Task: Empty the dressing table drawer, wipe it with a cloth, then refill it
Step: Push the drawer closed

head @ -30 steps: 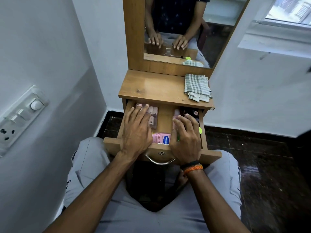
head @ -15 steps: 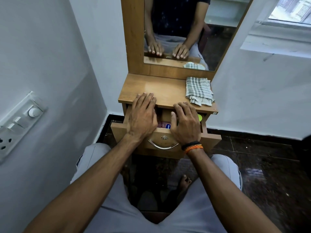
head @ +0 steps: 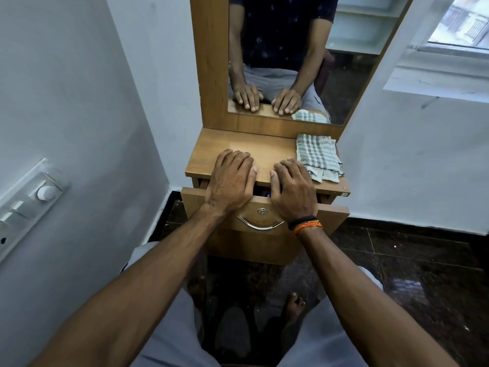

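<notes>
Both hands flat, fingers straight, nothing gripped: left hand (head: 231, 181) and right hand (head: 292, 188) pressing over the front edge of the drawer (head: 330, 215), fingertips on the tabletop (head: 211, 152). Drawer almost shut, only a narrow gap open, a bit of blue label visible inside. Checked cloth (head: 317, 157) folded on the tabletop, just beside the right hand. Probably refilled already; only the last push to close left.

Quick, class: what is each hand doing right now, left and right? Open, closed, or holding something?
Left hand: open, lying flat over the drawer front and the tabletop edge, holding nothing.
Right hand: open, resting the same way, holding nothing.
</notes>
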### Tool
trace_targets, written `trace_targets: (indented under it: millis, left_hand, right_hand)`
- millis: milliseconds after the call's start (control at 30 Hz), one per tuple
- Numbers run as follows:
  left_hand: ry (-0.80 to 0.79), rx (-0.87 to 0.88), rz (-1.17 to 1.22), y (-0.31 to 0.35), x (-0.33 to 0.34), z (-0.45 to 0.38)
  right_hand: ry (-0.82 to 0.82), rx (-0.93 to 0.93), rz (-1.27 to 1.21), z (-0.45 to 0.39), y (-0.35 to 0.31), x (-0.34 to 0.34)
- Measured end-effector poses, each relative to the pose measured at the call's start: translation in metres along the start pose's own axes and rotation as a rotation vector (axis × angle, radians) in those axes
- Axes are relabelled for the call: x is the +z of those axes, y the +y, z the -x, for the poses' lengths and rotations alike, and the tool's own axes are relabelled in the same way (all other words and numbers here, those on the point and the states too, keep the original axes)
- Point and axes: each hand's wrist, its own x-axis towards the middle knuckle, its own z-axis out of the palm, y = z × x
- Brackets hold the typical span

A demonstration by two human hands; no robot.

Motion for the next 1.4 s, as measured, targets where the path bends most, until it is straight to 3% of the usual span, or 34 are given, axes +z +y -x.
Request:
trace_targets:
  millis: [267,467,600,1400]
  left_hand:
    - [-0.005,0.119,-0.064,-0.008,0.005,-0.014]
    - [-0.070,0.342,-0.082,-0.028,0.005,-0.007]
    - [-0.142,0.402,-0.158,-0.038,0.002,-0.003]
    - [-0.081,0.276,-0.159,-0.038,0.015,0.007]
  right_hand:
    - [0.035,-0.189,-0.014,-0.008,0.014,0.008]
    - [-0.050,-0.360,-0.015,-0.002,0.032,0.006]
    - [-0.094,-0.422,0.002,-0.002,0.036,0.004]
    - [-0.006,-0.251,0.100,0.011,0.031,0.022]
